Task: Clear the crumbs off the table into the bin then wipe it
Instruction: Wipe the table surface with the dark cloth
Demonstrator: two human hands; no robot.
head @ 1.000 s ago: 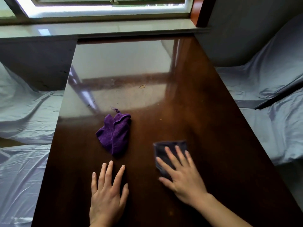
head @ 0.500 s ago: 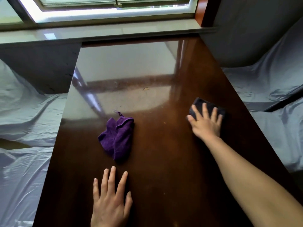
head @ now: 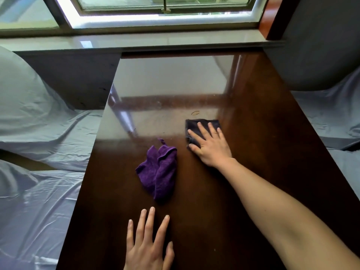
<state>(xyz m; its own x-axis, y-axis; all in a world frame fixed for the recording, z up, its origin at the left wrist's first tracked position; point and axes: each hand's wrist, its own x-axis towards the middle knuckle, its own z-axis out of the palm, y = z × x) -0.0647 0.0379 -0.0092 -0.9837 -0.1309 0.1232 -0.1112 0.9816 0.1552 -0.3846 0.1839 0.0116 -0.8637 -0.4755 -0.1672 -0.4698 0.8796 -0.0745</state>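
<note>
My right hand (head: 209,146) lies flat, fingers spread, pressing a dark folded cloth (head: 194,124) onto the glossy brown table (head: 263,133) near its middle. A small crumb-like mark (head: 195,113) sits just beyond the cloth. To the left of my right hand lies a crumpled purple cloth (head: 158,172), untouched. My left hand (head: 149,245) rests palm down on the table's near edge, fingers apart, holding nothing. No bin is in view.
A window and pale sill (head: 136,41) run along the table's far end. Seats draped in grey-blue plastic sheeting (head: 35,133) flank the table on the left, with another sheeted seat (head: 335,117) on the right.
My right hand slid the dark cloth from the near middle out to the right side, then back left and farther away toward the centre. My left hand stayed put.
</note>
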